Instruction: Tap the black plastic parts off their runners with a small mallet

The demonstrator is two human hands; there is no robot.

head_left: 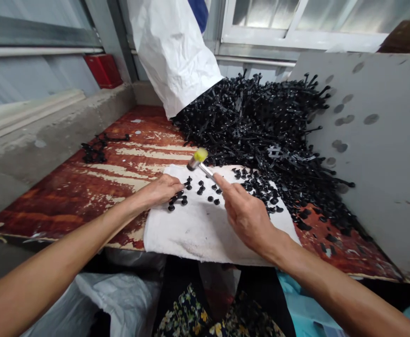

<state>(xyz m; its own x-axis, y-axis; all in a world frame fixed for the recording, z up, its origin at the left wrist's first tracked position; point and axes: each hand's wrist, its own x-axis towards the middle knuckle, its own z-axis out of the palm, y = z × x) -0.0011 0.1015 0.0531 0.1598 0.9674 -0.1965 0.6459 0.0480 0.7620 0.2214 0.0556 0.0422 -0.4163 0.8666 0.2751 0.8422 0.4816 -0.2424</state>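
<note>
My right hand [245, 210] is wrapped round the metal handle of a small mallet [198, 159], index finger stretched along the shaft. One face of its head is yellow, the other dark. The head is raised over the far edge of a white cloth [197, 234]. At the cloth's left side, my left hand [164, 188] pinches a black plastic piece [179, 194] with round ends, partly hidden by the fingers. Several small black round caps [201, 187] lie loose on the cloth between the hands, and more are heaped behind my right hand.
A big pile of black plastic pieces [254, 117] spills from a white sack [176, 51] at the back. A few black pieces [97, 149] lie on the worn red-brown table [67, 187] at left. A grey board [383, 164] borders the right side; a window [296, 23] is behind.
</note>
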